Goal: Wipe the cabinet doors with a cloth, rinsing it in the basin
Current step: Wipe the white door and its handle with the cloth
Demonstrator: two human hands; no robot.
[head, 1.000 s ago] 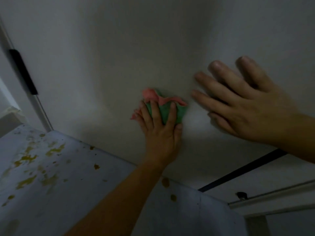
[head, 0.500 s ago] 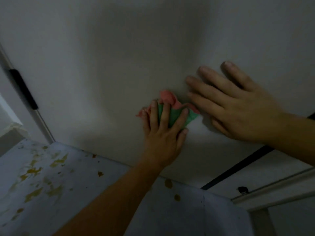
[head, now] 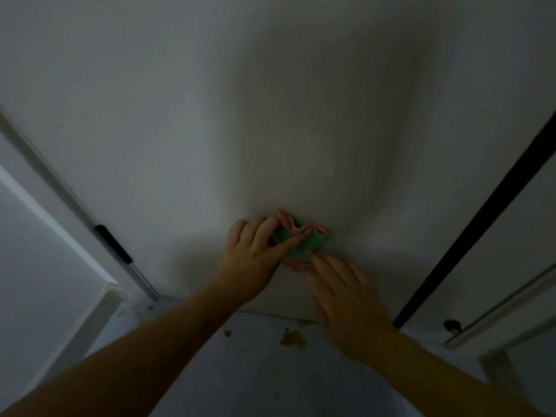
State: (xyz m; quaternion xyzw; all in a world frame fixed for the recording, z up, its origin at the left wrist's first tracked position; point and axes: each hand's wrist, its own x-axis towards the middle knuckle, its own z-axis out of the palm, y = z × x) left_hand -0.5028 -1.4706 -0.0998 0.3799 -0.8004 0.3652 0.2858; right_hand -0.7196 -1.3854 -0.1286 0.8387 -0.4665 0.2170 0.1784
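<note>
A crumpled green and pink cloth [head: 307,239] is pressed against the lower part of the white cabinet door [head: 240,115]. My left hand [head: 252,254] grips the cloth from the left, fingers curled over it. My right hand [head: 343,296] lies just below and to the right of the cloth, fingers spread, its fingertips touching the cloth's lower edge. No basin is in view.
A black handle [head: 114,244] sits on the door's left edge beside a pale strip. A black gap [head: 481,212] runs along the door's right edge. The blue-grey floor [head: 270,371] below carries yellowish stains [head: 293,338]. A small dark knob [head: 452,325] sits low right.
The view has tilted and both hands now sit lower on the door, near its bottom edge. My right hand has slid from beside the cloth to just under it.
</note>
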